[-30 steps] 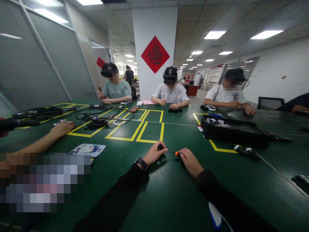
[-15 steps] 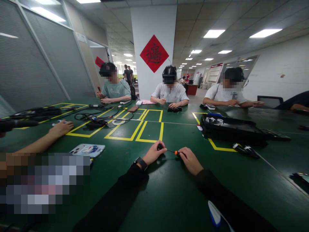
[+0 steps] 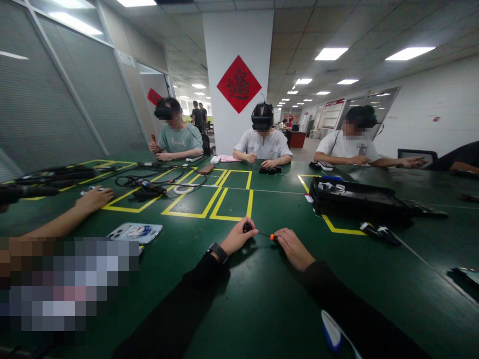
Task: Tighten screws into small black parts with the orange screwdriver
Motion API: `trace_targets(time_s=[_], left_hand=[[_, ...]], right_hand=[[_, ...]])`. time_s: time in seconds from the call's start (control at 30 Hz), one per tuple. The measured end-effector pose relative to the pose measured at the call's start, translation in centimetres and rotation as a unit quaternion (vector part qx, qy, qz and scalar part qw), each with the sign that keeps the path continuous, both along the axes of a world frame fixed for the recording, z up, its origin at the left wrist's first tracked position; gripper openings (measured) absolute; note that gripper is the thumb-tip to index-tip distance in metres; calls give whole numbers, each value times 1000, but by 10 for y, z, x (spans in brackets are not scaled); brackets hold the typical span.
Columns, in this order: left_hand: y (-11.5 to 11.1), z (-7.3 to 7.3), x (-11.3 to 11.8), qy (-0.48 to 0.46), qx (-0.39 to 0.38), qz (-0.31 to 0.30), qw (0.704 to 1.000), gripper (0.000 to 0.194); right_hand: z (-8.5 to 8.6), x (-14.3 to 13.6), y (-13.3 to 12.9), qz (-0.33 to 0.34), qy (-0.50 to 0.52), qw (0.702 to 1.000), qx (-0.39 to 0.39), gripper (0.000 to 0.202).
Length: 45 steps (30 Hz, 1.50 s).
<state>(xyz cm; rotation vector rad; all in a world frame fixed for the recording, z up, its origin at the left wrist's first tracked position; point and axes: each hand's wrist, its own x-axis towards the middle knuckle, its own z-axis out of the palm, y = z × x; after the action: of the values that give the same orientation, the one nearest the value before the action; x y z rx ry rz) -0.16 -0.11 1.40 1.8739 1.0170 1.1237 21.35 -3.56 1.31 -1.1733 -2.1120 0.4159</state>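
Just above the green table (image 3: 258,289), my left hand (image 3: 236,236) is closed round a small black cylindrical part (image 3: 247,228). My right hand (image 3: 294,248) pinches a screwdriver (image 3: 272,237) by its handle, which has an orange collar and is mostly hidden by the fingers. Its thin shaft points left and reaches my left fingertips. Whether the tip touches the black part cannot be made out.
A phone (image 3: 136,232) lies left of my arm, near another person's hand (image 3: 95,198). Black cables (image 3: 149,187) spread at the back left. A long black housing (image 3: 355,199) stands right. A white-and-blue object (image 3: 332,331) lies by my right sleeve. Several people sit around.
My hands keep almost the same pose; the orange collar has shifted very slightly left. Across the table at right, a person's hand has moved outward to the right.
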Motion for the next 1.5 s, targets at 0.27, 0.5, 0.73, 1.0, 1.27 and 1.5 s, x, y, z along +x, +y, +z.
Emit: trace_targets(time_s=[0.27,0.5,0.73,1.0,1.27,1.5], left_hand=[[-2,1,0,11,-3,-3,1000,17],[1,-3,-2,0,5,-12,1000,19],[0,-2,-2,-6,1,-24,1000,21],[2,-4,-2,16,20,-25,999,19],[4,-5,-2,20,23,-29,999,16],[5,-8,-2,1,2,-27,1000,14]], right_hand=[[-2,-2,0,-1,25,1000,-7,18],[-1,-1,0,-17,35,999,-22,26],[2,0,0,-2,22,1000,-4,19],[2,-1,-1,-9,33,999,-17,22],[0,0,0,-19,27,999,26,15],[-1,0,-3,-11,35,999,7,25]])
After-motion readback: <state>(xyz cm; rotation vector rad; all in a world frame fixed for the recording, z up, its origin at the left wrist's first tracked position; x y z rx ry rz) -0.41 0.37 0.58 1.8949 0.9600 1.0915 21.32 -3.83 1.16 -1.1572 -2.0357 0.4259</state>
